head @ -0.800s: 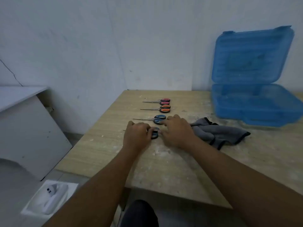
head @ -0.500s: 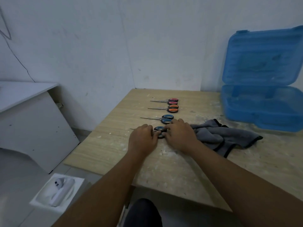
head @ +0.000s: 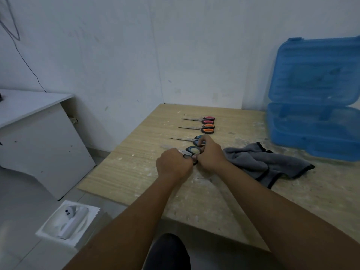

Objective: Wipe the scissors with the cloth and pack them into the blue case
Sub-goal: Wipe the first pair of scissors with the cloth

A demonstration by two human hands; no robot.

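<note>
Two hands meet on the nearest scissors (head: 193, 151), head view only. Left hand (head: 173, 166) curls round the blade end; right hand (head: 209, 154) pinches the handle loops. Blue-handled pair (head: 197, 139) lies right at the right hand's far knuckles. Cloth (head: 263, 162) sits just right of that hand; blue case (head: 311, 133) stands open, farther right and beyond. Risks, as judged: spreading loops could nick the bare left palm; a lift could knock the neighbouring pair; debris on the bench (head: 136, 172) could foul the cloth.

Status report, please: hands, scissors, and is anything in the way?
Left hand and right hand both grip the nearest blue-handled scissors. Grey cloth lies beside the right hand, not held. Blue case open; nothing blocks it.
</note>
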